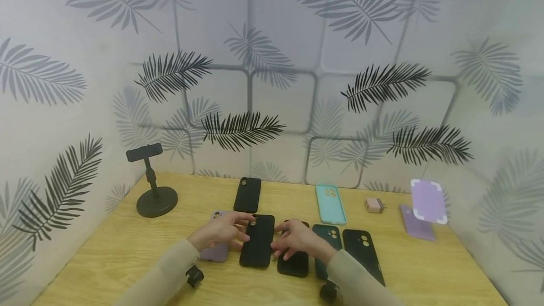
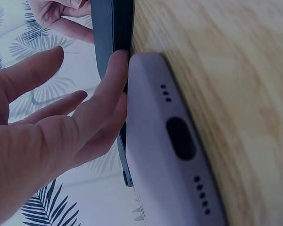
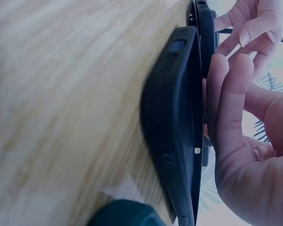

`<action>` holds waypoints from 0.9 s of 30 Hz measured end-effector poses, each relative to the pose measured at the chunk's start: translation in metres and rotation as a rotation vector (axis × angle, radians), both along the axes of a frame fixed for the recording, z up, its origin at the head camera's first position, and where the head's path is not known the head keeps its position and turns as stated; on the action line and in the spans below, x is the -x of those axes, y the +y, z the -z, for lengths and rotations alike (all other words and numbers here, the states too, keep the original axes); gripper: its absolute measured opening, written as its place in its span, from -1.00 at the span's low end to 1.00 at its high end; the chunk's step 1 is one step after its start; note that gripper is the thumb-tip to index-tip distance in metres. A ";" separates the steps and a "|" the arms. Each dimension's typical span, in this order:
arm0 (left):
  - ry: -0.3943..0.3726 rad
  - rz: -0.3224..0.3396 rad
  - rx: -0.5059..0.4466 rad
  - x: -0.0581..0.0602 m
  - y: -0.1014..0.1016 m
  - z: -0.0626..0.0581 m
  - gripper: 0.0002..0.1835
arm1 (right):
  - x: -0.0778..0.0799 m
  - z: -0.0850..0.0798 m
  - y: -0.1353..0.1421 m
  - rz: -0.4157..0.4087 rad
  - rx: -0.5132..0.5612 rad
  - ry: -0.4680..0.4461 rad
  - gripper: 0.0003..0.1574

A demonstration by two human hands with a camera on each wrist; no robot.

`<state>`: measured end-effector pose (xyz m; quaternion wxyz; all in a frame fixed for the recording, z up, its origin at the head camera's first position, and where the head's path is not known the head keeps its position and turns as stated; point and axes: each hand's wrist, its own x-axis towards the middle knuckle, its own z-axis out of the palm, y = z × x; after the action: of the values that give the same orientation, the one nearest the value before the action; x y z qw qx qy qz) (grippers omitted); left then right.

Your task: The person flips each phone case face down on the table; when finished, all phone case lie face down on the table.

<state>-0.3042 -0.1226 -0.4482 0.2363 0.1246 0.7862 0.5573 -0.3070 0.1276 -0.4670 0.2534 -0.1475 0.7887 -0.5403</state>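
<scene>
A black phone case (image 1: 259, 247) lies on the table between my two hands, its camera cutouts at the upper left. My left hand (image 1: 227, 228) is at its left edge with loosely bent fingers, above a lilac phone case (image 1: 217, 253). In the left wrist view, a fingertip meets the black case's side, right beside the lilac case (image 2: 153, 141). My right hand (image 1: 299, 238) reaches across a second black phone case (image 1: 294, 266), fingertips near the middle case's right edge. In the right wrist view, its fingers (image 3: 233, 99) are extended, and the second case is partly hidden behind them in the head view.
Right of my hands lie a dark green case (image 1: 330, 233) and another black case (image 1: 361, 254). Farther back are a black case (image 1: 247, 195), a turquoise case (image 1: 329, 206) and a plug charger (image 1: 374, 205). A black stand (image 1: 156, 200) and lilac stand (image 1: 429, 201) flank them.
</scene>
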 end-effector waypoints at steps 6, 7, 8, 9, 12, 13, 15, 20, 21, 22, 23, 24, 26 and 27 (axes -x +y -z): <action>0.022 -0.026 0.027 0.000 -0.001 -0.002 -0.42 | 0.001 -0.001 0.001 -0.012 -0.011 0.005 -0.41; 0.031 -0.031 0.029 0.000 -0.002 -0.003 -0.43 | 0.001 -0.001 0.002 -0.014 -0.007 0.010 -0.43; 0.044 -0.035 0.029 0.001 -0.002 -0.004 -0.44 | 0.002 0.000 0.003 -0.017 -0.003 0.019 -0.44; 0.059 -0.040 0.030 0.001 -0.003 -0.005 -0.46 | 0.002 0.000 0.005 -0.018 0.004 0.027 -0.45; 0.103 -0.050 0.026 0.002 -0.001 -0.006 -0.51 | 0.002 0.001 0.013 -0.018 0.025 0.047 -0.47; 0.119 -0.048 0.020 0.003 0.000 -0.006 -0.52 | 0.003 0.001 0.016 -0.013 0.032 0.054 -0.48; 0.136 -0.048 0.016 0.004 0.004 -0.007 -0.54 | 0.003 0.000 0.022 -0.005 0.039 0.067 -0.49; 0.138 -0.032 -0.001 0.004 0.018 -0.005 -0.59 | 0.000 -0.001 0.041 0.013 0.031 0.106 -0.53; 0.135 -0.027 -0.004 0.004 0.021 -0.004 -0.59 | -0.001 -0.002 0.045 0.016 0.026 0.112 -0.53; 0.134 -0.020 -0.009 0.003 0.024 -0.004 -0.59 | -0.002 -0.003 0.048 0.022 0.022 0.116 -0.53; 0.130 -0.012 -0.022 0.002 0.026 -0.004 -0.59 | -0.003 -0.005 0.051 0.028 0.018 0.119 -0.53; 0.128 -0.006 -0.033 0.002 0.029 -0.004 -0.59 | -0.004 -0.006 0.055 0.035 0.013 0.120 -0.53; 0.124 0.006 -0.050 0.000 0.034 -0.004 -0.59 | -0.006 -0.009 0.060 0.039 0.007 0.129 -0.53; 0.124 0.007 -0.055 0.000 0.036 -0.003 -0.59 | -0.006 -0.010 0.063 0.038 0.001 0.135 -0.52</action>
<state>-0.3039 -0.0871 -0.4448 0.1858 0.1683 0.7831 0.5691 -0.3010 0.1904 -0.4570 0.1892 -0.1690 0.8064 -0.5342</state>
